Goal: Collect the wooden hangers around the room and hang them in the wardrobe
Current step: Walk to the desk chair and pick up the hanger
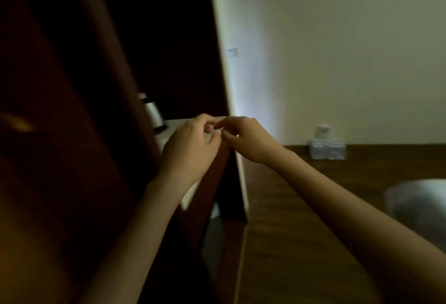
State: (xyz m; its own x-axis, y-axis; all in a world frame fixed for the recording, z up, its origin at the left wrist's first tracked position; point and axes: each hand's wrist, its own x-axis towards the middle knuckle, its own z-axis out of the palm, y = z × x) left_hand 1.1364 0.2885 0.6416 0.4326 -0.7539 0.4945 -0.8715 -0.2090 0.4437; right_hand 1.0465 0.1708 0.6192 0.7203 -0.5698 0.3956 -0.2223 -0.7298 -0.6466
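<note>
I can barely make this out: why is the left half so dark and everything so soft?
Head view: dim room, light reaching only the wall; the wooden cabinet is nearly black; blur softens the left hand and right hand; the wide lens bends straight edges.

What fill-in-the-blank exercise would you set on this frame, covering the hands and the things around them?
1. The kettle stands to the ____ of the left hand.
2. The patterned box sits on the desk, to the ____ of the right hand.
3. No wooden ____ shows in either hand.
Missing words: left; right; hanger.
</note>
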